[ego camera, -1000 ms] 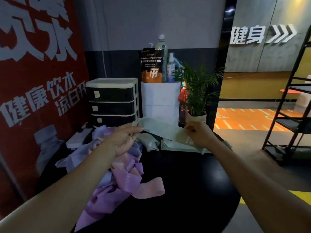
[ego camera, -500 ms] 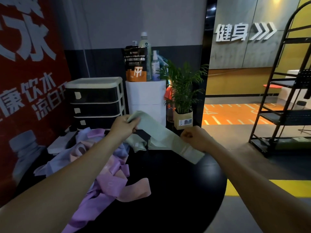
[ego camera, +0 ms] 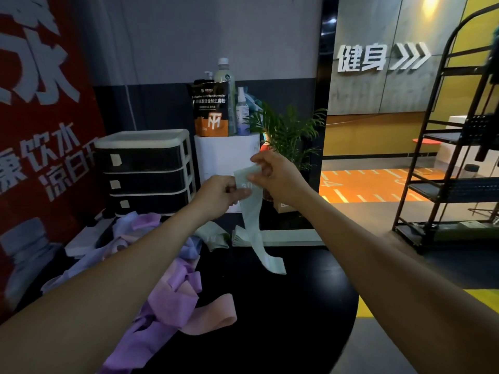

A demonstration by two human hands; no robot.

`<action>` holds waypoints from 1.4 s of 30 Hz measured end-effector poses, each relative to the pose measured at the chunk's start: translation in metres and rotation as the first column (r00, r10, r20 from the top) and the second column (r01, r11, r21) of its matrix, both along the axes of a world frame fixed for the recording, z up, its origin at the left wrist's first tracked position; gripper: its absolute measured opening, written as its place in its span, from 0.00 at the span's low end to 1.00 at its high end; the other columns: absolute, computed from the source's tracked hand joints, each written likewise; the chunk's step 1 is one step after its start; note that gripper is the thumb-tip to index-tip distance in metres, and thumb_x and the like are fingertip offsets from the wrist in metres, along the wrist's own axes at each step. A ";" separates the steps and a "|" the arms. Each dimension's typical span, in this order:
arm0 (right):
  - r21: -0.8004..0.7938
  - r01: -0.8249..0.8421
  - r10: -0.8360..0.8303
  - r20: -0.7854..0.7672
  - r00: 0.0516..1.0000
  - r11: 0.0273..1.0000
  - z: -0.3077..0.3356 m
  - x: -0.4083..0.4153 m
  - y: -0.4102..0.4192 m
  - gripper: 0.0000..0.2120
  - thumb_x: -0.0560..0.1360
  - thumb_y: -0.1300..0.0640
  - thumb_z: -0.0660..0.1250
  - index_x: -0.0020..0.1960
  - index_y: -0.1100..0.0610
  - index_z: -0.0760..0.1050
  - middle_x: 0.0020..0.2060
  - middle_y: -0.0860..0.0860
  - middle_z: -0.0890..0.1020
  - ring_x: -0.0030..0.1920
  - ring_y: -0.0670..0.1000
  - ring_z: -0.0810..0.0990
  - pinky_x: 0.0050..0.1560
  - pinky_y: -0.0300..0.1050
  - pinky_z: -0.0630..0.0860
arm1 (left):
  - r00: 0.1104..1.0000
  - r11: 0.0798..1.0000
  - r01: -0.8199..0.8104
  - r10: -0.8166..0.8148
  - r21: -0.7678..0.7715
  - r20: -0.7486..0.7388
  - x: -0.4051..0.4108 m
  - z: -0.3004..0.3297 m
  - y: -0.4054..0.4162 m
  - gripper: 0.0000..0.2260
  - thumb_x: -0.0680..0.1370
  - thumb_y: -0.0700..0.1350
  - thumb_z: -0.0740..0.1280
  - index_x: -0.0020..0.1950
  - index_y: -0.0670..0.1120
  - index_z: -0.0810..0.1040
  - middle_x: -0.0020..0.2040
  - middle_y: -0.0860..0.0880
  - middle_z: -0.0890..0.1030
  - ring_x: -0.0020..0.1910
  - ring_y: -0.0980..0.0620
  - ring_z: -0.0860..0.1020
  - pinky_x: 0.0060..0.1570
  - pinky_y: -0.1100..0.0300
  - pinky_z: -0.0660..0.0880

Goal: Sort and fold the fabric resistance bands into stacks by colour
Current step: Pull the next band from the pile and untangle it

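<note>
left hand [ego camera: 218, 194] + right hand [ego camera: 272, 175]: both pinch green band [ego camera: 252, 211] top | tail hangs onto table [ego camera: 283, 306]

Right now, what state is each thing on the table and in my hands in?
Green band: pinched at its top by both hands, hanging down.
Left hand: gripping the band.
Right hand: pinching the band's top edge.
Green stack: folded, on the table.
Purple and pink bands: unfolded, heaped.
Drawers: closed.

A black-drawered organiser [ego camera: 145, 168] is sitting against the wall beside a white box [ego camera: 226, 157] carrying a supplement pouch [ego camera: 210, 109] and bottles [ego camera: 225, 76]; a potted palm [ego camera: 286, 130] is standing alongside.
</note>
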State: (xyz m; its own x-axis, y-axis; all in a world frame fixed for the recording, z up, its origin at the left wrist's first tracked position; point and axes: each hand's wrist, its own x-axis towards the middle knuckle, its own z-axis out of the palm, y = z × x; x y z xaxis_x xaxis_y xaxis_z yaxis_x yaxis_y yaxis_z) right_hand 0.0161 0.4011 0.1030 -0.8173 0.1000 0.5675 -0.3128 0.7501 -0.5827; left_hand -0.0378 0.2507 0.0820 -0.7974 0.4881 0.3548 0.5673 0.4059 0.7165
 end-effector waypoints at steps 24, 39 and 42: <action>0.010 0.016 -0.019 0.523 0.852 1.000 -0.090 -0.004 0.065 0.14 0.70 0.58 0.72 0.51 0.65 0.78 0.45 0.59 0.81 0.46 0.57 0.78 0.45 0.49 0.73 | 0.918 0.674 -0.270 -0.036 0.688 0.395 -0.037 0.011 0.014 0.03 0.78 0.38 0.64 0.48 0.46 0.75 0.44 0.52 0.78 0.40 0.57 0.76 0.33 0.68 0.74; -0.400 0.616 -0.456 0.427 0.780 0.679 -0.143 -0.022 0.174 0.13 0.71 0.65 0.68 0.55 0.62 0.75 0.52 0.59 0.79 0.51 0.59 0.79 0.43 0.45 0.73 | 0.807 0.871 -0.485 0.411 0.079 0.425 -0.100 -0.113 0.052 0.04 0.75 0.40 0.65 0.47 0.41 0.78 0.51 0.38 0.81 0.49 0.40 0.80 0.51 0.49 0.78; -0.240 0.622 -0.521 0.373 0.768 0.745 -0.152 -0.027 0.177 0.11 0.73 0.65 0.66 0.55 0.63 0.75 0.54 0.58 0.80 0.54 0.58 0.77 0.44 0.40 0.66 | 0.829 0.881 -0.470 0.460 -0.051 0.319 -0.101 -0.127 0.056 0.07 0.75 0.38 0.65 0.49 0.38 0.80 0.48 0.41 0.81 0.49 0.42 0.80 0.52 0.52 0.75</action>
